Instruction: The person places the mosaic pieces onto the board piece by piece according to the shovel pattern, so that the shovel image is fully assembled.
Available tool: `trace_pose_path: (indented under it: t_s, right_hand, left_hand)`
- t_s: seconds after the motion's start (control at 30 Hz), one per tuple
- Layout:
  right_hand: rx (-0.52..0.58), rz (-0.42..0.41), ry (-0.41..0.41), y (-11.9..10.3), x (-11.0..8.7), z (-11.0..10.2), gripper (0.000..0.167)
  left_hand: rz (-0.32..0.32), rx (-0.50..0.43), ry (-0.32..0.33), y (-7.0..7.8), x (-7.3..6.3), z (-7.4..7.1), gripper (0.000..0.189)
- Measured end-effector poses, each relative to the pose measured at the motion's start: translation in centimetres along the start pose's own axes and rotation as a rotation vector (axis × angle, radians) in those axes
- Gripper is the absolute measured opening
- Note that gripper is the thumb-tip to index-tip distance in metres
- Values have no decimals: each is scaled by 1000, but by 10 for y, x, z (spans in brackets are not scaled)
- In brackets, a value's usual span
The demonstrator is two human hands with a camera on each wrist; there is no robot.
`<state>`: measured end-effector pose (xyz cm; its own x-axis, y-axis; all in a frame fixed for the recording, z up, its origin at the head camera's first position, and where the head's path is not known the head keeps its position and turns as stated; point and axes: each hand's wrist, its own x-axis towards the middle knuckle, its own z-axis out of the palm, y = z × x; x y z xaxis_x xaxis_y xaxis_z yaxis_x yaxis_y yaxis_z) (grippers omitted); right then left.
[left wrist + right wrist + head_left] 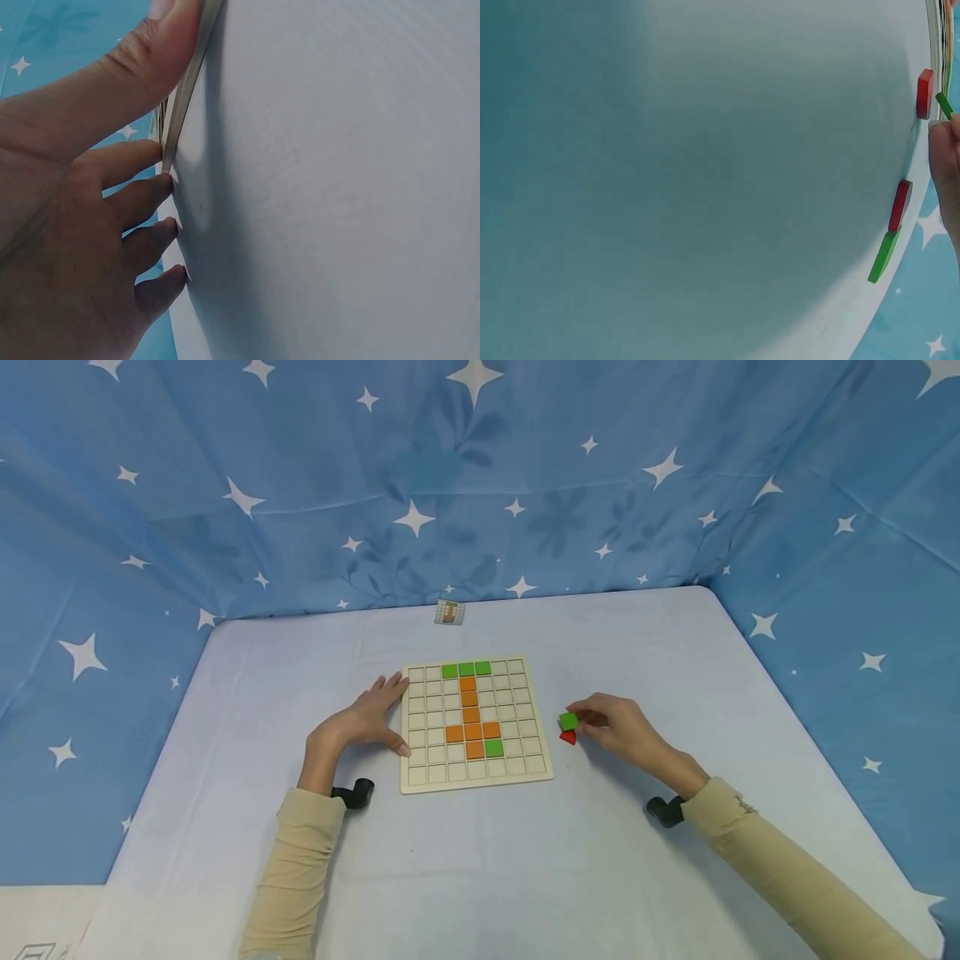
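A cream grid board [416, 777] lies mid-table with a column of several orange tiles [470, 716] on it. Three green tiles [467, 669] form a row at its top and one green tile [493, 747] sits low on the right. My left hand [358, 718] rests along the board's left edge, fingers straight and thumb at the lower corner side. Right of the board, my right hand [611, 722] pinches a loose green square tile [568, 721] by thumb and fingers. Just below it a red tile [567, 737] lies on the cloth, partly covered in the head view.
Near the right hand, the right wrist view shows another red tile [900, 205] and a green tile [885, 255] on the table, hidden in the head view. A small pattern card [449, 612] lies at the far edge. Blue star-patterned curtain [555, 468] surrounds the white table.
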<state>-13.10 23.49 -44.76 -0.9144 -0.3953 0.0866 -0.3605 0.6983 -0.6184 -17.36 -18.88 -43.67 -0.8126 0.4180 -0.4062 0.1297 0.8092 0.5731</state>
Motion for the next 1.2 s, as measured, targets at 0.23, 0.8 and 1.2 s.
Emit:
trace_pose_path:
  t_s: [0.23, 0.8, 1.2]
  right_hand:
    - [42, 6, 13, -2, 3, 3, 31]
    - [259, 89, -88, -18, 15, 15, 33]
    - [287, 109, -130, -29, 23, 26, 35]
  left_hand:
    - [-1, 2, 5, 1, -1, -1, 124]
    - [-8, 0, 2, 1, -1, -1, 124]
    - [-13, -3, -9, 3, -2, -2, 123]
